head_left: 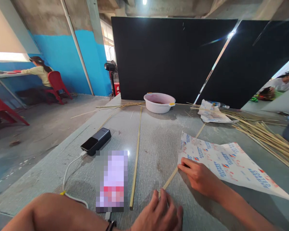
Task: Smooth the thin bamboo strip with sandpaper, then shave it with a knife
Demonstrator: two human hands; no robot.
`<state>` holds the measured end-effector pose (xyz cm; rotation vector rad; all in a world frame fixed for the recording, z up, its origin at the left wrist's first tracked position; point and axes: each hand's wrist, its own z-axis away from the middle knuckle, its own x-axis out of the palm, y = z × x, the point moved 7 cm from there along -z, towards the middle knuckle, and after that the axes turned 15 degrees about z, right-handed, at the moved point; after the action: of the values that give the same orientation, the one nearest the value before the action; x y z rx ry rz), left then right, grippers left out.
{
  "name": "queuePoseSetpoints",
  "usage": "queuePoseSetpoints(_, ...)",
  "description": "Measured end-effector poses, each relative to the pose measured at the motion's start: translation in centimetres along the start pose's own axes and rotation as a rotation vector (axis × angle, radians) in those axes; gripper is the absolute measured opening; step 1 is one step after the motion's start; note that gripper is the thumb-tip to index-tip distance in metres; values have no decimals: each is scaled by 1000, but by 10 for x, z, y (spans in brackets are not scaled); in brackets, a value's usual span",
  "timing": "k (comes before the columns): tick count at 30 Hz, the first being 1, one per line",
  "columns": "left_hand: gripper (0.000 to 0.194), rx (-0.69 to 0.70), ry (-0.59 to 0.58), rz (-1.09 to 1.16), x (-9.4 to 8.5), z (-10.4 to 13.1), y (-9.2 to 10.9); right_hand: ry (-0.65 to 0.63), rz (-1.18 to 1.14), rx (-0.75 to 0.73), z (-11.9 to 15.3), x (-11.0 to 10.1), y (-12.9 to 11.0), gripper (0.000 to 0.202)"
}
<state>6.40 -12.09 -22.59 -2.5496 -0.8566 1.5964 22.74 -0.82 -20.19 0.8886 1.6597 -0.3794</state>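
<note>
A thin bamboo strip [170, 179] slants across the grey table between my hands. Its near end is under the fingertips of my left hand [160, 211], which are bent close together on it. My right hand [198, 176] pinches the edge of a white sheet of abrasive paper [228, 163] around the strip, thumb and index finger together. Part of the strip runs under the sheet and shows again beyond it. Another bamboo strip [136, 154] lies lengthwise on the table, left of my hands.
A phone [113, 179] and a black power bank [96, 141] with a white cable lie at left. A white basin [159, 104] stands at the far edge. Many strips [267, 134] and a crumpled sheet [210, 112] are at right. Two people are in the background.
</note>
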Motion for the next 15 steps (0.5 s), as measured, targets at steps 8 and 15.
queuePoseSetpoints(8, 36, 26, -30, 27, 4, 2, 1, -70, -87, -84, 1, -5, -50, 45)
queuePoseSetpoints(15, 31, 10, 84, 22, -2, 0, 1, -53, -57, -20, 0, -3, -38, 42)
